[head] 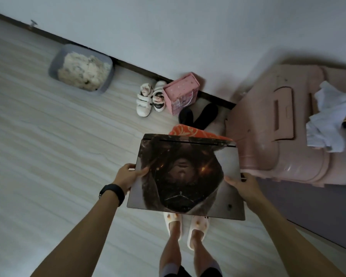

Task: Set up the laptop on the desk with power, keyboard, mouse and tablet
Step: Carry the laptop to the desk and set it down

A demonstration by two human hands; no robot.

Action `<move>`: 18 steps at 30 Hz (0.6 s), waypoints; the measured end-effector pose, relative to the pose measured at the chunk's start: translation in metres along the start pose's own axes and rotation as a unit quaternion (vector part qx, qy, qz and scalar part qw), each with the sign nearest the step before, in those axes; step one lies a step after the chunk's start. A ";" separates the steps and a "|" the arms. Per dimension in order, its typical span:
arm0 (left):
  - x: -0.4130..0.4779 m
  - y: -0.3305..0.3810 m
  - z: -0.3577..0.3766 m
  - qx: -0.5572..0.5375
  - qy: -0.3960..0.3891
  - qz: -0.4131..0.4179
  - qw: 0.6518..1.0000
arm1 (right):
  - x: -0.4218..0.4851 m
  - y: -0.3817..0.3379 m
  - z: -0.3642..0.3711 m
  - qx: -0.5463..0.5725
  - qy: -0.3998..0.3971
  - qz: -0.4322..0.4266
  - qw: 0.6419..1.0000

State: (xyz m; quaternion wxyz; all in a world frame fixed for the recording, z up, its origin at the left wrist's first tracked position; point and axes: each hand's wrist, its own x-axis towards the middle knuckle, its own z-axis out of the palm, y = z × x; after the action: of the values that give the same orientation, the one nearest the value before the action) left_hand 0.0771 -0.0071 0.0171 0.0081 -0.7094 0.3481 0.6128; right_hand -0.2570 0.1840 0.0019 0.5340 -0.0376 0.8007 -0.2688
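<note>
Now, left fingers (pixel 128 166): thumb flat on the lid, the rest curled round the left edge, pinching it.
Right fingers (pixel 231 179): thumb on the lid; the others go under the right edge, so I cannot tell how they lie.
Hands: left hand (pixel 131 175) and right hand (pixel 243 185) grip opposite edges.
Laptop (pixel 186 176): closed, lid up, held in the air above the floor (pixel 48 156) and the 2 slippers (pixel 173 219).
Around: suitcase (pixel 278 126) just right of the laptop; shoes (pixel 150 98) and box (pixel 181 92) at the floor's wall edge; tray (pixel 54 64) further left.
Desk: not in view.
Done: laptop in hand, apparently for carrying.
Left: seemingly everything, namely setting it on the desk, then power, keyboard, mouse and tablet; none of these 4 shows.
</note>
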 end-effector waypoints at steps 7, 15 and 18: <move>-0.051 -0.013 -0.063 -0.022 -0.039 0.012 0.999 | -0.042 -0.028 0.001 -0.046 -0.102 -0.053 0.992; -0.123 -0.038 -0.113 -0.098 -0.024 0.025 0.995 | -0.089 -0.078 0.014 -0.095 -0.144 -0.071 0.982; -0.154 -0.056 -0.130 -0.135 0.002 0.033 0.990 | -0.112 -0.103 0.026 -0.063 -0.178 -0.082 0.979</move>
State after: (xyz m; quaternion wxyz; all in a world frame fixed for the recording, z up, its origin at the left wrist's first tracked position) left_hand 0.2162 0.0530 0.1605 -0.1082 -0.6935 0.2852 0.6527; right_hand -0.2096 0.1254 0.1365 0.6410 -0.1839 0.7022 -0.2494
